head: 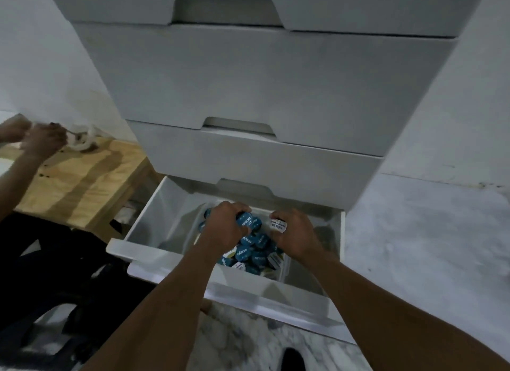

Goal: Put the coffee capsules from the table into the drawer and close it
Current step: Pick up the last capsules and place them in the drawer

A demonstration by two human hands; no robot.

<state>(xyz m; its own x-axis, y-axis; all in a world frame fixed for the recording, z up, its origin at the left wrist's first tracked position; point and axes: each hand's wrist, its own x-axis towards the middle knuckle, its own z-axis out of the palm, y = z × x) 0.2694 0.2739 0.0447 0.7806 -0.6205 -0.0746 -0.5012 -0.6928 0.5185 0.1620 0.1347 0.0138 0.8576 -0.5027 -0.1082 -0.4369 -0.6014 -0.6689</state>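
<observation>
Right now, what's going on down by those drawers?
A person is loading coffee capsules into the open bottom drawer of a white cabinet. The left hand grips blue-lidded capsules and the right hand holds a white-lidded capsule, both over the pile of capsules already inside. The drawer is not yet closed. At the light wooden table, another person's hand is busy with something white.

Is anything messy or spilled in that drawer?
Nothing looks spilled or broken. The coffee capsules lie jumbled at all angles in the bin inside the open drawer, which is only untidy. The left hand and right hand each grip capsules above the heap.
</observation>
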